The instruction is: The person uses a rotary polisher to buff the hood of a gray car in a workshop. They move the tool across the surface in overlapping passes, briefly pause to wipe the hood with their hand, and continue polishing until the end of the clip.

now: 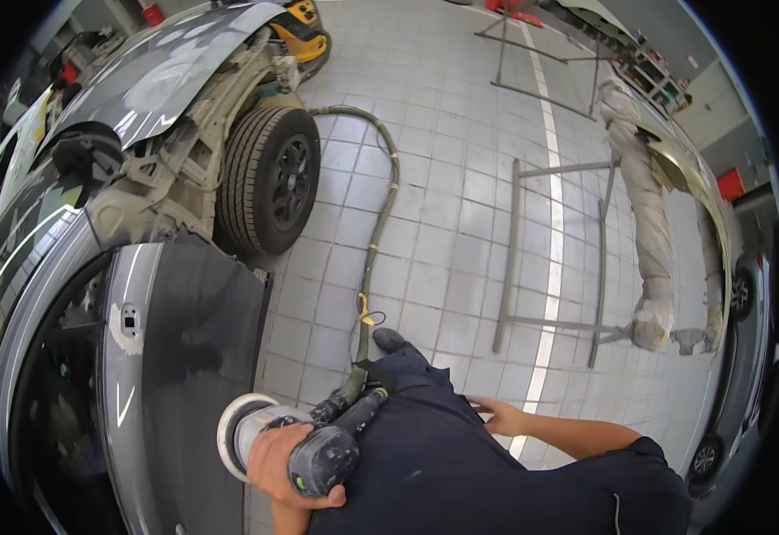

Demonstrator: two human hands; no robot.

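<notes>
My left hand [274, 464] is wrapped round a dusty black and grey orbital sander [323, 459]. Its round white pad [232, 437] faces left, beside the grey car door [198, 357] and apparently apart from it. A dark sanded area covers much of that door, with a pale patch round the handle opening [128, 321]. From the sander a green-sleeved hose [376, 241] runs away over the floor. My right hand [499, 416] hangs at my right thigh, fingers stretched out and partly hidden by my dark clothing, holding nothing visible.
Beyond the door are a wheel [269, 183] and the car's exposed front frame. A yellow machine [305, 40] stands behind it. To the right, a metal stand [514, 259] bears a wrapped bumper-like part [648, 232]. Another grey car [742, 357] is at far right.
</notes>
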